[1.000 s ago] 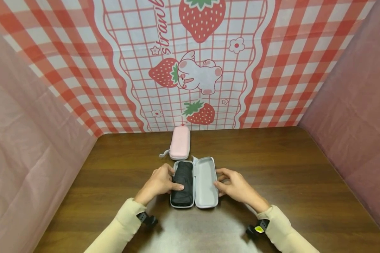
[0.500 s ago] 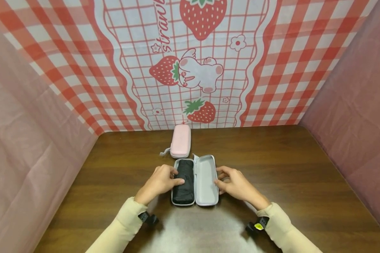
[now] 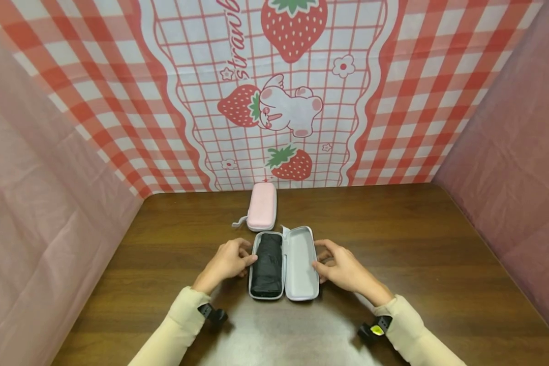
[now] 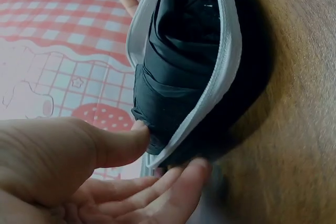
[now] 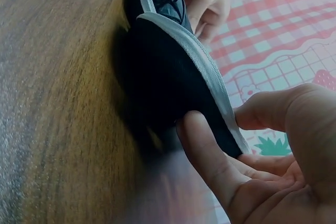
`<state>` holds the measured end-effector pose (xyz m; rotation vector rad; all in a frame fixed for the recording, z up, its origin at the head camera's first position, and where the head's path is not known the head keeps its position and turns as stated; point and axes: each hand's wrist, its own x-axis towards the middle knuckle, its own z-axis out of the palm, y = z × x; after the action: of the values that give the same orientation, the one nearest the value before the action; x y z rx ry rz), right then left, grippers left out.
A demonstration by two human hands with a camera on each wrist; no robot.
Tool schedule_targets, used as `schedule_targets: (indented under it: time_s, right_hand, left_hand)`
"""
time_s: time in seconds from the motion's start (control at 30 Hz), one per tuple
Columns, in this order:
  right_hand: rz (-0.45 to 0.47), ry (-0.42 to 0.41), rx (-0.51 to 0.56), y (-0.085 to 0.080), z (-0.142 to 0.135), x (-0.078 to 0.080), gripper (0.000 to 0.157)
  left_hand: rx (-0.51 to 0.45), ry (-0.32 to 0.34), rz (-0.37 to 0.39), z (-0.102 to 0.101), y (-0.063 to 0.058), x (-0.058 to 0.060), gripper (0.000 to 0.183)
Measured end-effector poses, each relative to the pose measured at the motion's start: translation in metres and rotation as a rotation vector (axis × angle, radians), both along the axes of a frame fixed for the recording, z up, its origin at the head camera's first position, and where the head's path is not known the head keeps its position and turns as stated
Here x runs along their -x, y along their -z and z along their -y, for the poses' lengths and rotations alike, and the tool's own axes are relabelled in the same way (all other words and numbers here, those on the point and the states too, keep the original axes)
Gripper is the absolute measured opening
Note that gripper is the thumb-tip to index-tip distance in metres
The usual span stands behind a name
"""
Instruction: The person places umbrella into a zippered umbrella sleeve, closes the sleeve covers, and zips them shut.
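An unzipped hard case (image 3: 299, 269) lies spread on the table, dark outside with a pale grey lining and zip edging. Its left half holds a rolled bundle of black fabric (image 3: 267, 267), resembling a folded compact umbrella; the right half shows bare lining. My left hand (image 3: 229, 260) is at the left rim, thumb over the edge beside the fabric and fingers along the outer wall. With thumb inside and fingers outside, my right hand (image 3: 340, 267) pinches the right half's edge. In the right wrist view, the dark outer shell (image 5: 163, 77) hides most of the bundle.
A closed pink case (image 3: 262, 206) with a grey strap (image 3: 239, 222) lies just behind the opened one. Wooden tabletop (image 3: 393, 229) surrounds both. Checked strawberry cloth (image 3: 379, 142) hangs at the back, with plain pink cloth (image 3: 508, 152) at the sides.
My left thumb has drawn back from the top of the black fabric to the case's left rim. The right hand keeps its hold on the right half.
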<state>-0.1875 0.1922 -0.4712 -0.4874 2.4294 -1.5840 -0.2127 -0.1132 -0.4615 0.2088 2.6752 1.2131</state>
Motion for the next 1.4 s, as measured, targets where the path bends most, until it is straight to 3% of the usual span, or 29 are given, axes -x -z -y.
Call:
schedule_targets:
  time_s: [0.2,0.4,0.57,0.97,1.23,1.4]
  right_hand:
    - [-0.003,0.041,-0.014,-0.002,0.0,-0.002,0.064]
    - [-0.04,0.086,-0.033,-0.005,0.0,-0.001,0.059]
    - [-0.065,0.078,-0.017,-0.005,0.001,0.0,0.056]
    - [-0.041,0.039,0.099,-0.002,0.008,-0.001,0.039]
    - [-0.098,0.022,0.111,-0.003,0.009,-0.001,0.036]
    - [-0.17,0.011,0.054,0.002,0.01,0.0,0.041]
  left_hand:
    - [-0.094,0.057,0.145,-0.002,0.007,0.003,0.035]
    - [-0.192,0.054,0.127,-0.008,0.013,0.001,0.022]
    - [-0.286,0.051,0.171,-0.01,0.015,-0.002,0.015]
    - [-0.35,0.067,0.225,-0.017,0.018,-0.001,0.014]
    - [-0.344,0.056,0.239,-0.017,0.018,0.0,0.009]
    - [-0.317,0.044,0.268,-0.017,0.015,0.0,0.008]
